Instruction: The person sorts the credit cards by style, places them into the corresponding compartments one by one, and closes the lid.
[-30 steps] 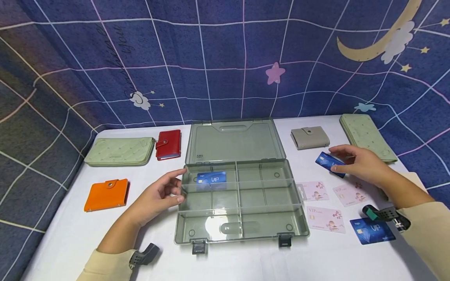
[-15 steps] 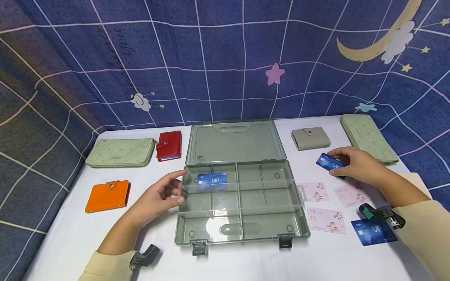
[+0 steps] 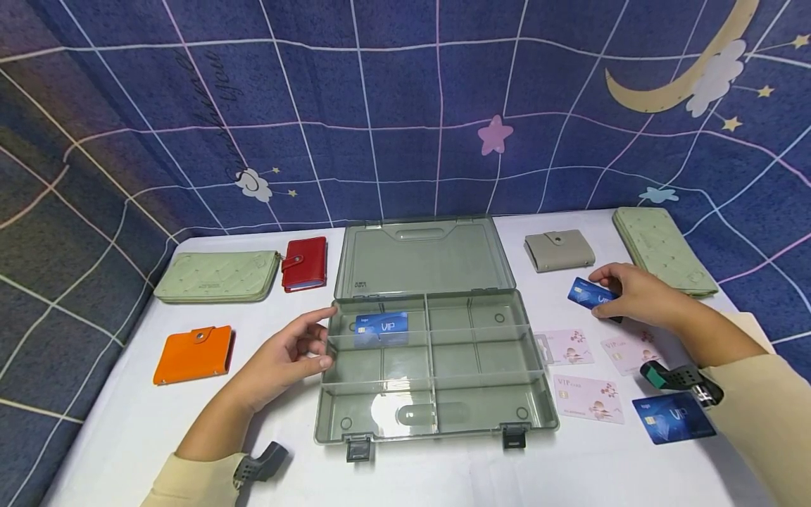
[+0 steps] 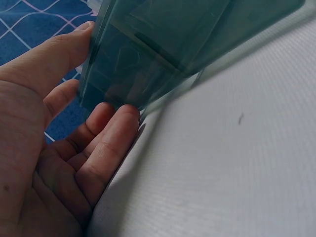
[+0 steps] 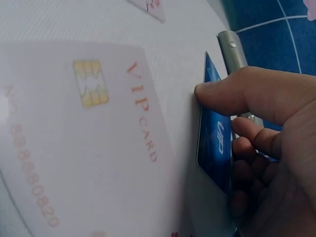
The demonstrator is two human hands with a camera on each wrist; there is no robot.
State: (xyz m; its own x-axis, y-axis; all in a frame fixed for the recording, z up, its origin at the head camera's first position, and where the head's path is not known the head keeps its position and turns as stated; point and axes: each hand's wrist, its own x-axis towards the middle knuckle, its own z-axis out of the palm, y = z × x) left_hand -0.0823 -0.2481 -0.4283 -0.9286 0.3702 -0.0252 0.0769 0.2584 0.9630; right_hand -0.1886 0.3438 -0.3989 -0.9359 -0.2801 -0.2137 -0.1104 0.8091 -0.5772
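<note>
My right hand pinches a blue VIP card between thumb and fingers, over the white table at the right. In the right wrist view the card is tilted on edge, partly covered by the thumb. My left hand rests its fingertips on the left wall of a clear grey-green compartment box, fingers loosely bent. The left wrist view shows the thumb at the box's edge and other fingertips low on its side. The box lid lies back; another blue VIP card is in the back left compartment.
Pink VIP cards and a blue card lie right of the box. A grey wallet and a green wallet stand behind. At left are green, red and orange wallets.
My right hand has shifted slightly left with the blue card, and its wrist strap now covers less of the lower blue card. My left hand stays at the box.
</note>
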